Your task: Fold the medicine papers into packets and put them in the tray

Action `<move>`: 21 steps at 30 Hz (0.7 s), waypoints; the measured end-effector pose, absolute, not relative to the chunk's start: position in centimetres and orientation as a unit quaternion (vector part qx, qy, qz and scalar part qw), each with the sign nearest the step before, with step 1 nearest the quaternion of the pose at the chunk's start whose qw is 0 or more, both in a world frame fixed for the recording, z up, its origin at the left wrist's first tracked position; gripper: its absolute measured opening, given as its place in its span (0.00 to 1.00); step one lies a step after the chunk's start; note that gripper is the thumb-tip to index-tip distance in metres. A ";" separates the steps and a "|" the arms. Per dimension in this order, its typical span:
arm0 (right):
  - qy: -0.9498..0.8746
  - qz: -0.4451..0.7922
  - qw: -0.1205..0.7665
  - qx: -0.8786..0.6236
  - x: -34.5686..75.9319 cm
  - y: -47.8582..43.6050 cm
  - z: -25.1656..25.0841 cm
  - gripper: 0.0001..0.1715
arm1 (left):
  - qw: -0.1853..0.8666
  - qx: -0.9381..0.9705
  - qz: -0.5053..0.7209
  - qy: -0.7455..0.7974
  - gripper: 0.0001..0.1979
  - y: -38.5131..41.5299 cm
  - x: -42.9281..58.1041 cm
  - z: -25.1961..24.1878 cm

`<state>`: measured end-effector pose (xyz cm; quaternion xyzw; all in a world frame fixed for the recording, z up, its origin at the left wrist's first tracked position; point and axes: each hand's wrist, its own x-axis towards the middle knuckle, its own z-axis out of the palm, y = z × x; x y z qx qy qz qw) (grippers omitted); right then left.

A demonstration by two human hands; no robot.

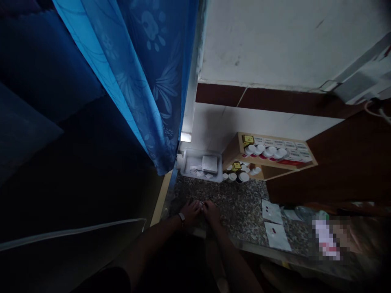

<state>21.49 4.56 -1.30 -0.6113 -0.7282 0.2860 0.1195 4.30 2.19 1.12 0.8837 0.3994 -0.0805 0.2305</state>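
My left hand (191, 211), with a watch (182, 218) on its wrist, and my right hand (211, 212) meet close together over the speckled stone counter (238, 203). Fingers of both are bent around a small whitish thing (200, 202), perhaps paper; it is mostly hidden, too small and dim to name. Just beyond stands a clear plastic tray (199, 152) against the wall. In it lie a stack of white paper squares (209, 164) and several small white folded packets (200, 173).
A wooden shelf (290, 171) at the back right bears white-capped bottles (270, 152) and boxes (301, 154), with more bottles (243, 177) beneath. To the right, two white sheets (277, 236) hold small dark pills. A blue curtain (152, 81) hangs at left. A pixelated patch covers the far right.
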 end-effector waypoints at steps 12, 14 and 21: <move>-0.691 0.294 0.127 -0.648 21.2 5.5 -0.9 0.12 | 0.253 0.888 -0.085 0.374 0.37 3.4 4.3 2.5; -0.719 0.278 0.117 -0.626 21.2 5.1 -1.1 0.13 | 0.253 0.887 -0.084 0.378 0.37 3.3 4.3 2.5; -0.807 0.227 0.070 -0.540 21.6 4.1 -1.6 0.13 | 0.247 0.882 -0.076 0.393 0.40 2.9 3.9 1.3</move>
